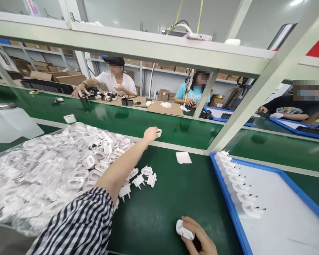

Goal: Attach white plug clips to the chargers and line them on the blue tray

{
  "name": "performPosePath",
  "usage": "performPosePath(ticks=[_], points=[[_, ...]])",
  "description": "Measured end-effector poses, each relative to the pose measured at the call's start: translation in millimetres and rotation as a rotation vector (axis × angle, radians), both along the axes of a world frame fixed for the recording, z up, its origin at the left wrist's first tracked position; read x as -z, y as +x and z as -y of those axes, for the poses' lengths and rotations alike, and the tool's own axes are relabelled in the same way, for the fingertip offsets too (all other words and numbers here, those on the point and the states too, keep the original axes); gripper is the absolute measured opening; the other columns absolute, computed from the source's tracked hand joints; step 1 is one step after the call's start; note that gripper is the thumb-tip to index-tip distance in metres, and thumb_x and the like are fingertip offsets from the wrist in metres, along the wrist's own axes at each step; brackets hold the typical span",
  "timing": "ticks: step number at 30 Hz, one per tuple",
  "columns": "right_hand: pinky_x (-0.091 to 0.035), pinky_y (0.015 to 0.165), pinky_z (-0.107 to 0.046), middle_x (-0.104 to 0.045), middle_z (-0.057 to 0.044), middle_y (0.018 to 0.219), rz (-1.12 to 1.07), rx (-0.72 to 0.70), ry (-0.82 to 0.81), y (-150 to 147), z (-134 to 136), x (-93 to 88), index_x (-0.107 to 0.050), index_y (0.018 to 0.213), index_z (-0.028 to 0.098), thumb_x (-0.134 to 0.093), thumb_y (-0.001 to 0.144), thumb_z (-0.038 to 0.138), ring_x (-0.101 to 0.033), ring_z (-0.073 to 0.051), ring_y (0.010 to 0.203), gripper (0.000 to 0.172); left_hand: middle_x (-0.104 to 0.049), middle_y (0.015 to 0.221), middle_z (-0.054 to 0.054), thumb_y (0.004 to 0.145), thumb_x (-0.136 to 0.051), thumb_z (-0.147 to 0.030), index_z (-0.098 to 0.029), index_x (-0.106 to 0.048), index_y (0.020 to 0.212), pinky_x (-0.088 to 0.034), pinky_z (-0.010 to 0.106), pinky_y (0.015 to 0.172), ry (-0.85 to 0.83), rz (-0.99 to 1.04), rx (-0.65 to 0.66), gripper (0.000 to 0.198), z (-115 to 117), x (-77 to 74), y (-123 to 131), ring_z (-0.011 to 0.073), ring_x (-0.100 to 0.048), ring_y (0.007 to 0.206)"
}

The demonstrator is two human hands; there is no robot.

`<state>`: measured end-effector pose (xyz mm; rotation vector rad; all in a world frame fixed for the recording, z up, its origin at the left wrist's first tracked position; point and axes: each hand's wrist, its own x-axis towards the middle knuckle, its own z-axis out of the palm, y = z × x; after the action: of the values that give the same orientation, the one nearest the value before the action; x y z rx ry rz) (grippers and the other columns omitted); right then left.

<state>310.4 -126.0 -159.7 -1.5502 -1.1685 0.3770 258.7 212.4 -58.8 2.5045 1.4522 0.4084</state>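
Note:
My left hand (150, 134) reaches far forward over the green belt, its fingers closed on a small white plug casing (158, 133) with an open end. Near the bottom edge my right hand (199, 235) grips a white plug adapter (184, 230) between thumb and fingers, just above the green table. Several white plugs with pins (147, 171) lie loose on the table to the right of my left forearm. A big heap of white plug casings (93, 161) spreads over clear plastic on the left, partly covered by my arm.
A blue-rimmed tray (225, 202) on the right holds a row of white plugs (238, 180). A white pad (183, 158) lies near the belt. One casing (70, 118) sits on the belt. A slanted post (255, 95) rises beside the tray. Co-workers sit across the belt.

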Motion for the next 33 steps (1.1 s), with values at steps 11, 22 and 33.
performPosePath(ticks=[11,22,33], points=[[-0.041,0.080,-0.035,-0.057,-0.008,0.099,-0.297,0.034,-0.129,-3.0,11.9,-6.6,-0.053,0.079,0.020,-0.055,0.067,0.030,-0.051,-0.021,0.093,0.016,-0.059,0.073,-0.005,0.054,-0.065,-0.021,-0.020,-0.057,0.085,-0.039,0.017,0.057,-0.326,0.150,0.438,0.032,182.4,-0.2,-90.6,0.0129,-0.055,0.068],[-0.043,0.076,-0.033,-0.053,-0.007,0.099,-0.312,0.000,-0.052,-12.3,12.8,-17.1,-0.055,0.077,0.021,-0.056,0.067,0.024,-0.050,-0.020,0.092,0.010,-0.057,0.093,0.000,0.056,-0.065,-0.017,-0.019,-0.053,0.095,-0.044,0.022,0.073,-0.574,0.454,0.223,0.041,240.0,64.5,-114.7,0.0123,-0.053,0.078],[-0.041,0.073,-0.031,-0.055,-0.004,0.087,0.056,-0.002,-0.041,-33.4,-6.7,-26.3,-0.057,0.079,0.023,-0.055,0.070,0.022,-0.050,-0.018,0.083,0.010,-0.043,0.114,0.005,0.062,-0.060,-0.027,-0.019,-0.042,0.110,-0.032,0.031,0.091,-0.441,0.391,0.356,0.051,240.9,65.5,-127.9,0.0175,-0.036,0.107]])
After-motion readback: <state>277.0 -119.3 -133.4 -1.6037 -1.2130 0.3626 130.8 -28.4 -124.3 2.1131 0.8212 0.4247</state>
